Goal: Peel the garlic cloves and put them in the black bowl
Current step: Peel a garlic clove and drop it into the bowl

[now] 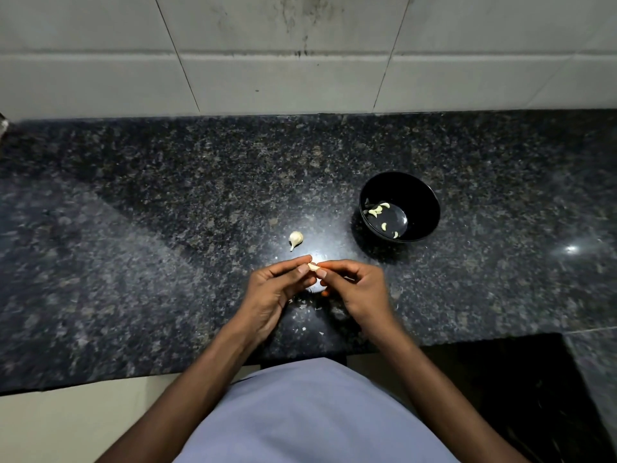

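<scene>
Clove (313, 266): pinched between fingers of left hand (273, 289) and right hand (354, 287), mid-peel, over desk (167, 228). Bowl (420, 195), two o'clock: several peeled cloves (376, 210) inside. Bulb (295, 238), eleven o'clock: remaining, unpeeled.

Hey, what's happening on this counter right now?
A person is peeling garlic. The left hand and right hand together pinch one clove above the dark counter. A partial garlic bulb lies just beyond the hands. The black bowl to the right already holds several peeled cloves. Bits of skin lie under the hands.
</scene>
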